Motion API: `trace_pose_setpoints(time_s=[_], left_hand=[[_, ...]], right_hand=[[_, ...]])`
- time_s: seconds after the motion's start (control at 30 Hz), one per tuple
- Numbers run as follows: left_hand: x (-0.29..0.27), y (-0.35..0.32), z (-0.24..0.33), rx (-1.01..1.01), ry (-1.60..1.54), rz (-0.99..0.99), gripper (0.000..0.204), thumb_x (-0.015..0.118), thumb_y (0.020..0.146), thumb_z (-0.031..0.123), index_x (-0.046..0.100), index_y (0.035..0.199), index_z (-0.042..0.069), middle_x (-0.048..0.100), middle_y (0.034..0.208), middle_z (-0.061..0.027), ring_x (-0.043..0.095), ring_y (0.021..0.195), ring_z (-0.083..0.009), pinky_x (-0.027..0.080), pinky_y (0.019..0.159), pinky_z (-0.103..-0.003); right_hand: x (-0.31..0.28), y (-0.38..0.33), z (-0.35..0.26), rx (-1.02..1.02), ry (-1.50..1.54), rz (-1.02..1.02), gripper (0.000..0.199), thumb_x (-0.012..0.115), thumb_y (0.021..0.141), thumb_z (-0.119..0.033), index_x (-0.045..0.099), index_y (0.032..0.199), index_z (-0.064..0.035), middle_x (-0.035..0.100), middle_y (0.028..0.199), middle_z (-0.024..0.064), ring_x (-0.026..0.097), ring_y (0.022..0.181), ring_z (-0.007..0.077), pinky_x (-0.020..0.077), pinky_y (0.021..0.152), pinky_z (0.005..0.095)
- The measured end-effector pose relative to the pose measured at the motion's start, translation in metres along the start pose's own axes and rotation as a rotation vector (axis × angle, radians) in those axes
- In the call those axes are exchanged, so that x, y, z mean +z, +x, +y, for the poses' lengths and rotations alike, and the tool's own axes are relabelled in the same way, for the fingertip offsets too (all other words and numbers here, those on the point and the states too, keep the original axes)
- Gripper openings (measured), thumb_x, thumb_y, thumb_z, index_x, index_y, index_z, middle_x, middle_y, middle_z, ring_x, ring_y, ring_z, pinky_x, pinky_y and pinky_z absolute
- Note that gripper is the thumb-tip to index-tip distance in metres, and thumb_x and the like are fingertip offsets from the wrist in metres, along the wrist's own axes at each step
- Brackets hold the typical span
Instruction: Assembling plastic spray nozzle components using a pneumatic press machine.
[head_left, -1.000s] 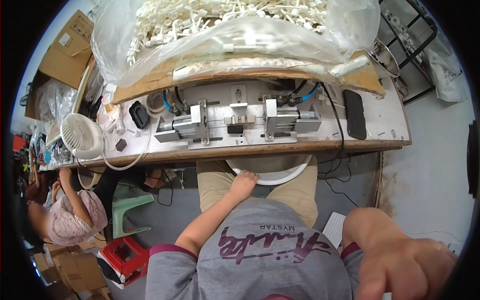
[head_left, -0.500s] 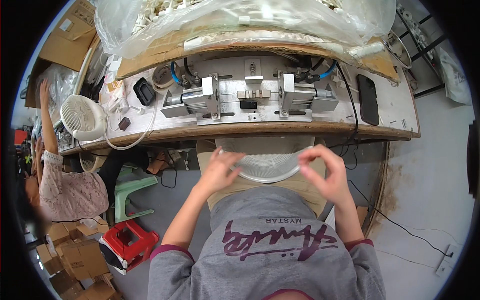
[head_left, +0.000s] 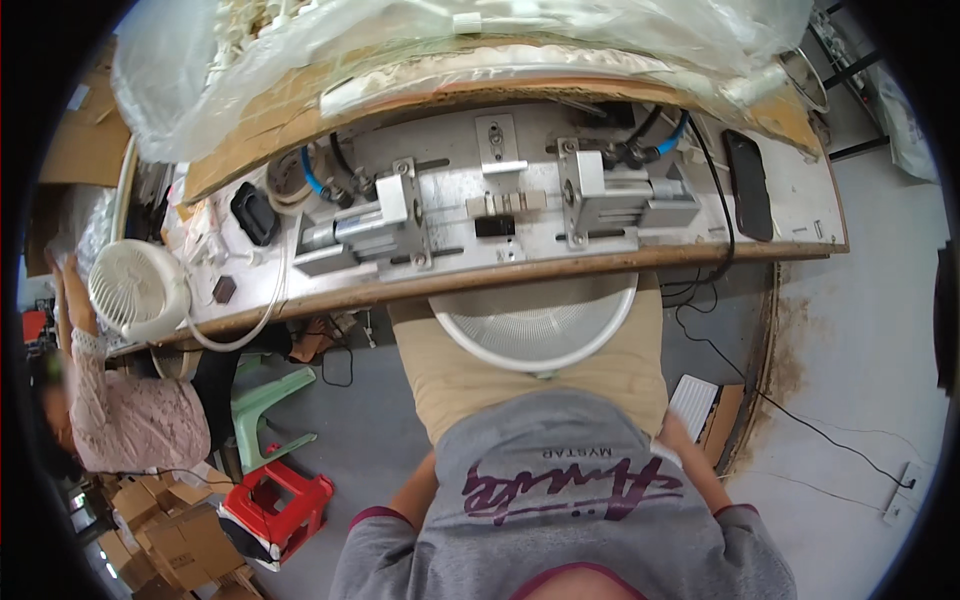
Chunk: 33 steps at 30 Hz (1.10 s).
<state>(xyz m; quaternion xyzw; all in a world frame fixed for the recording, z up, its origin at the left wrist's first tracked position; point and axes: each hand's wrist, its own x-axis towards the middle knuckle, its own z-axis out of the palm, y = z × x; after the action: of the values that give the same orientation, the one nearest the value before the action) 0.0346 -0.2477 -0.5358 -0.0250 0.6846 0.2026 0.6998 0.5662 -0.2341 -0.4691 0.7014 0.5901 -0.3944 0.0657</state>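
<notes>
Both arms are drawn back to my sides. My left hand is out of sight behind my body at the waist; only its forearm (head_left: pixel 415 492) shows. Beside my right hip is my right hand (head_left: pixel 677 434), its fingers hidden, with a bit of white stuff next to it that I cannot make out. A round white mesh basket (head_left: pixel 540 338) rests on my lap, partly under the table edge, and no hand touches it. On the bench ahead, a metal fixture has a left air cylinder (head_left: pixel 362 228), a right air cylinder (head_left: pixel 632 200) and a small metal block (head_left: pixel 507 203) between them.
On the bench lie a black phone (head_left: pixel 748 185), a black tray (head_left: pixel 255 213) and a white fan (head_left: pixel 138 290). A cardboard sheet (head_left: pixel 250 140) with plastic-wrapped white parts overhangs the back. A red stool (head_left: pixel 285 510) and a green stool (head_left: pixel 270 410) stand left, near another person (head_left: pixel 140 415).
Both hands have left the space over the basket and moved back to my sides. The view has shifted and tilted a little, and more of the basket shows.
</notes>
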Motion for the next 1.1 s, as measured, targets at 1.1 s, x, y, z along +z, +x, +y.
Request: trace_pose_setpoints(time_s=[1.1], left_hand=[[0.114,-0.099,0.193,1.268,1.607,-0.280,0.038,0.070,0.089,0.037,0.070,0.110,0.005,0.070,0.108,-0.0139,0.066,0.103,-0.0316,0.045,0.102,-0.048]], right_hand=[[-0.278,0.033,-0.326,-0.676,0.232,1.024,0.020,0.066,0.091,-0.002,0.067,0.111,-0.0007,0.069,0.102,0.0109,0.067,0.089,0.0237,0.0533,0.080,0.0317]])
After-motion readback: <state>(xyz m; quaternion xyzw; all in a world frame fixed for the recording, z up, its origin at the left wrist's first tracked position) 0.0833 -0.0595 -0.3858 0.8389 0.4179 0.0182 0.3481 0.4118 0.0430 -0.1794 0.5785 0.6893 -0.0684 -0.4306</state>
